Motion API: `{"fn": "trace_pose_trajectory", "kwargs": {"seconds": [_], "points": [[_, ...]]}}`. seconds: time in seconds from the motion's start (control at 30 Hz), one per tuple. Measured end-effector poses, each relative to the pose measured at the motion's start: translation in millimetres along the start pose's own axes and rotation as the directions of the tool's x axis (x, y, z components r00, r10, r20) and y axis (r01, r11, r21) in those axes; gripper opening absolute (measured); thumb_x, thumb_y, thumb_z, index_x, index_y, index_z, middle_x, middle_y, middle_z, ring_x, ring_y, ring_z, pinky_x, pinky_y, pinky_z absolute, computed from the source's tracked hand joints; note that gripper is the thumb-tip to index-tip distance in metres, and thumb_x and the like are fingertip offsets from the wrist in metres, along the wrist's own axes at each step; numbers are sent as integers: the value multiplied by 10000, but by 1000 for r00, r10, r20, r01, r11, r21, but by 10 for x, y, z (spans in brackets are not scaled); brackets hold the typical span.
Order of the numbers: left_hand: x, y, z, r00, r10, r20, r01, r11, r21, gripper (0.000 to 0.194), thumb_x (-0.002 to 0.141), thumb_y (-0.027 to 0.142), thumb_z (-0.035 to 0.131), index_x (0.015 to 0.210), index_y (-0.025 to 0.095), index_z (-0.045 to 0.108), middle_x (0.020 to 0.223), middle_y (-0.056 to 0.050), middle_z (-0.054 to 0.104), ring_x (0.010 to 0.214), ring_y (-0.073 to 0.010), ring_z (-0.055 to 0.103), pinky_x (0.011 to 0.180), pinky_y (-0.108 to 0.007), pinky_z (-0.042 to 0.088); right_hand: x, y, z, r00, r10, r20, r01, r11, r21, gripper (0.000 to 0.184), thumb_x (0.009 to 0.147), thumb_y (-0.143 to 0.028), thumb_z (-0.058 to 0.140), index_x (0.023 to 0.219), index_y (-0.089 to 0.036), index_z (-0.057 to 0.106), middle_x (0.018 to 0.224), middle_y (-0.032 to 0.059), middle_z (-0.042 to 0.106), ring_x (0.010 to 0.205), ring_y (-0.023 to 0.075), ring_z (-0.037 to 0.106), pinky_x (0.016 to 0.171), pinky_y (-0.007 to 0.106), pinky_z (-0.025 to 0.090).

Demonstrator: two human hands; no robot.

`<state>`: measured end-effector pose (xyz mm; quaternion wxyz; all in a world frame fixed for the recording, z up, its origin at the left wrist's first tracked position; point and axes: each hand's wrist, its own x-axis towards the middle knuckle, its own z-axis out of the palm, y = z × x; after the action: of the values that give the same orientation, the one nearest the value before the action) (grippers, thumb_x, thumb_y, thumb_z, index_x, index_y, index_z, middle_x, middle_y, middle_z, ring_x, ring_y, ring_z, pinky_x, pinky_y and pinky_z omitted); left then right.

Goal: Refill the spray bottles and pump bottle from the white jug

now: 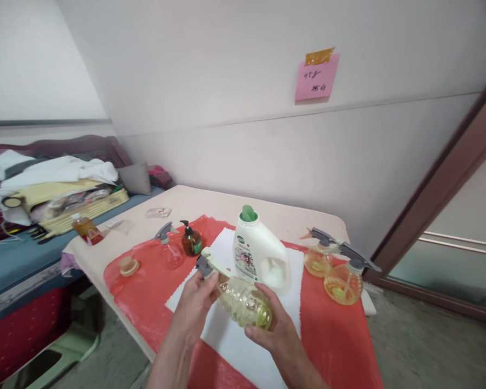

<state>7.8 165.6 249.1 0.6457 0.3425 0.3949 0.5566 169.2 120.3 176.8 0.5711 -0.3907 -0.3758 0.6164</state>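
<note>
Over the white cloth (227, 351) a spray bottle (243, 298) of clear ribbed plastic is held tilted on its side between my two hands. Its grey and pale green trigger head points left, and some yellowish liquid shows inside. My left hand (196, 300) is closed round the neck just below the trigger head. My right hand (275, 319) wraps the base end, thumb on the near side. Just behind the bottle stands a large white jug (253, 251), its mouth fitted with a green spout. Palm and finger undersides are hidden.
Two spray bottles with yellowish liquid (343, 286) stand at the right. Toward the left are an empty-looking spray bottle (171, 253), a brown pump bottle (191, 240) and a round cap-like item (128, 266) on red sheeting (146, 292). An amber bottle (87, 229) stands at the table's left edge.
</note>
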Motion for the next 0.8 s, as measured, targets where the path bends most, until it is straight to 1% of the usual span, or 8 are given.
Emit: {"fn": "trace_pose_trajectory", "kwargs": {"seconds": [0.17,0.33,0.43,0.53,0.6,0.7,0.73,0.8], "points": [[22,-69,32,999,-15,-49,6,984,-180,329,791,438,682,932,140,677,1005,-142,718,1026,-269,658,894,-390,495,-70,12,26,996,-87,-31,85,995,-54,782,613,-283,788,1295,-314,407,1299,57,542,1137,251,557,942,381,471],[-19,-108,113,1000,19,-13,-21,979,-202,327,823,411,660,1006,139,667,1023,-130,721,1055,-241,647,938,-359,470,-103,48,7,979,-179,-98,157,969,-192,731,642,-285,760,1293,-316,429,1344,53,501,1200,240,520,957,350,478],[-27,-131,152,999,33,-33,-40,976,-213,344,818,410,667,1031,139,661,1027,-127,722,1028,-229,656,925,-346,474,-103,2,0,973,-197,-119,168,962,-217,742,625,-295,772,1289,-305,440,1356,60,501,1219,248,506,969,353,470],[-22,-160,178,994,38,-101,-62,967,-249,377,776,436,701,1014,146,662,992,-123,728,1001,-247,664,886,-364,491,-104,-89,4,993,-87,-78,76,988,-133,773,578,-318,812,1263,-288,454,1219,47,599,1060,220,596,868,318,505],[-27,-170,197,993,32,-114,-61,963,-261,377,761,449,709,986,151,661,966,-125,728,993,-265,664,850,-376,503,-117,-147,13,999,51,-10,-51,998,-32,706,600,-416,797,1212,-251,486,1047,42,661,851,189,649,701,285,522],[-56,-167,238,996,14,-88,-37,964,-264,347,773,456,694,941,155,654,941,-125,725,973,-265,665,805,-361,510,-147,-185,38,960,258,109,-272,951,144,604,750,-631,589,1152,-189,504,824,46,668,565,148,629,468,228,446],[-69,-164,252,997,13,-81,-34,963,-266,339,782,458,684,931,156,652,933,-121,723,966,-260,664,798,-353,509,-154,-182,49,941,309,141,-332,924,188,611,791,-667,503,1145,-169,501,780,48,658,514,139,614,430,214,418],[-88,-162,275,996,30,-86,-52,962,-266,325,802,459,663,915,155,652,907,-108,720,957,-248,663,797,-340,504,-161,-164,71,925,348,156,-377,897,233,638,824,-694,417,1161,-156,480,798,62,653,492,135,613,405,203,399]]}}
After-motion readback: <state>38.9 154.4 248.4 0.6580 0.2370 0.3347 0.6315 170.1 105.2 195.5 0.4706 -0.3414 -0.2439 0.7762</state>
